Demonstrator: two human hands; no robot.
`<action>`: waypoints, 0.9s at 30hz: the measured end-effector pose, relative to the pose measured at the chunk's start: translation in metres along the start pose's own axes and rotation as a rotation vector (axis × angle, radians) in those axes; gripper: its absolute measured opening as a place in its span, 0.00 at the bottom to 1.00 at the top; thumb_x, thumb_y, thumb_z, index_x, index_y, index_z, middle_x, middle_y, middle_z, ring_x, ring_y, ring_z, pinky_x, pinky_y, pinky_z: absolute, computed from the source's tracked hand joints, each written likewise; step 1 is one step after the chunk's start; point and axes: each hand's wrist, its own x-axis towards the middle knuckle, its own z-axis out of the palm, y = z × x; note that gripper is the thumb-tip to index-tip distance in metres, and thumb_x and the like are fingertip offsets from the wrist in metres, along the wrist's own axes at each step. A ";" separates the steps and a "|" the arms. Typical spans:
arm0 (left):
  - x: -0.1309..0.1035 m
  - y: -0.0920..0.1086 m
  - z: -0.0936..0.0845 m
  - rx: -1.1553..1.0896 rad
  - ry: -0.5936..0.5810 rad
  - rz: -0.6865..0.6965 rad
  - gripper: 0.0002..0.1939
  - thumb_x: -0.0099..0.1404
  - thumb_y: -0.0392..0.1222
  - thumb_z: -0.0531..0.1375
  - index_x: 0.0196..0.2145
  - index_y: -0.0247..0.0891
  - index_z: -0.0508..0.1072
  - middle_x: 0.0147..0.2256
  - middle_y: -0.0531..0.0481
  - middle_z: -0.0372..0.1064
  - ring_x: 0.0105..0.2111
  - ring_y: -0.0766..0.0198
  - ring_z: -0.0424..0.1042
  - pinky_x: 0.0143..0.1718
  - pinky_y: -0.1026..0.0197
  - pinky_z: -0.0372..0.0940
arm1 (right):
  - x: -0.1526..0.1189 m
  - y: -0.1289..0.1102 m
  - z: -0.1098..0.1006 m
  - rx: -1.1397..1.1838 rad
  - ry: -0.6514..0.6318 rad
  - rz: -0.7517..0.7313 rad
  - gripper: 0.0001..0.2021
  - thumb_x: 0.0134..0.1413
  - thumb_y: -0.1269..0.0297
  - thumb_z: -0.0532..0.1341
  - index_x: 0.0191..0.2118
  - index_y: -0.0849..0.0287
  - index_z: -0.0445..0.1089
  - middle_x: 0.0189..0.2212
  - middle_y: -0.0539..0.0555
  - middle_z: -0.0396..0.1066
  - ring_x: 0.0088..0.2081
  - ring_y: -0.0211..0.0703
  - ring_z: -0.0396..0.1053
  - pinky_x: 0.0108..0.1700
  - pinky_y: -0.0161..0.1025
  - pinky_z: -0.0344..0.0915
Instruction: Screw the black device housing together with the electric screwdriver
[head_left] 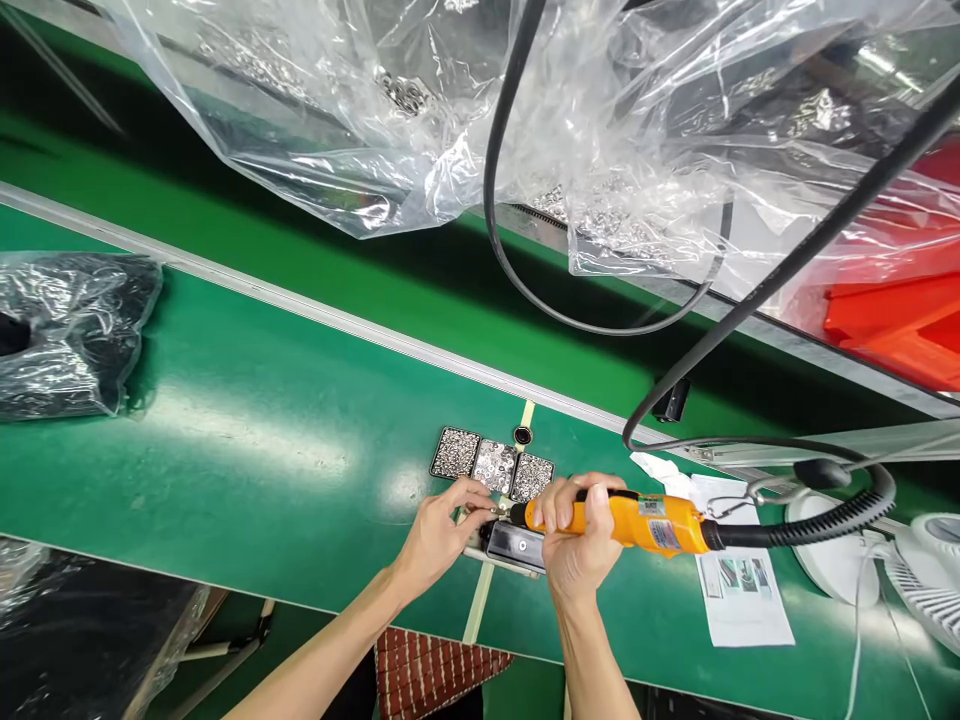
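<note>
My right hand grips an orange electric screwdriver, held level with its tip pointing left. The tip meets a small dark metal part lying on the green mat. My left hand pinches at the left end of that part, fingertips right at the driver's tip; whether it holds a screw I cannot tell. A black cable runs from the driver's rear off to the right and upward.
Three small trays of screws and washers sit just beyond the hands. A paper sheet and a white fan lie to the right. Clear plastic bags hang above; a dark bag sits far left.
</note>
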 end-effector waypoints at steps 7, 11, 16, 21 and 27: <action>-0.002 0.000 0.004 -0.025 -0.016 0.003 0.04 0.68 0.39 0.61 0.42 0.44 0.72 0.38 0.56 0.77 0.42 0.63 0.76 0.37 0.64 0.68 | -0.002 0.003 -0.001 -0.031 -0.037 -0.025 0.07 0.70 0.62 0.57 0.38 0.57 0.63 0.18 0.43 0.52 0.18 0.34 0.55 0.21 0.33 0.62; -0.004 -0.002 0.006 -0.025 -0.015 0.020 0.05 0.67 0.36 0.61 0.41 0.43 0.72 0.38 0.55 0.77 0.41 0.63 0.77 0.40 0.64 0.68 | -0.004 0.002 -0.001 -0.052 -0.050 -0.018 0.07 0.70 0.63 0.57 0.37 0.57 0.63 0.18 0.43 0.53 0.18 0.35 0.55 0.21 0.33 0.61; -0.007 0.000 0.011 -0.016 -0.011 0.061 0.05 0.67 0.34 0.60 0.40 0.41 0.73 0.38 0.54 0.77 0.39 0.63 0.77 0.42 0.63 0.68 | -0.007 -0.001 -0.001 -0.085 -0.063 -0.019 0.08 0.69 0.63 0.58 0.36 0.57 0.62 0.18 0.44 0.54 0.18 0.35 0.56 0.21 0.33 0.61; -0.008 -0.002 0.017 0.008 -0.005 0.126 0.06 0.68 0.33 0.58 0.40 0.40 0.74 0.38 0.52 0.76 0.39 0.62 0.76 0.41 0.63 0.70 | -0.008 -0.002 -0.001 -0.121 -0.063 -0.023 0.09 0.69 0.64 0.58 0.35 0.58 0.61 0.18 0.44 0.55 0.19 0.35 0.56 0.21 0.33 0.60; -0.008 -0.009 0.026 0.112 0.042 0.264 0.08 0.68 0.30 0.55 0.39 0.39 0.73 0.37 0.50 0.73 0.38 0.60 0.73 0.40 0.59 0.67 | -0.009 0.002 -0.002 -0.133 -0.067 -0.042 0.09 0.68 0.64 0.59 0.35 0.58 0.61 0.18 0.44 0.55 0.18 0.35 0.57 0.20 0.33 0.60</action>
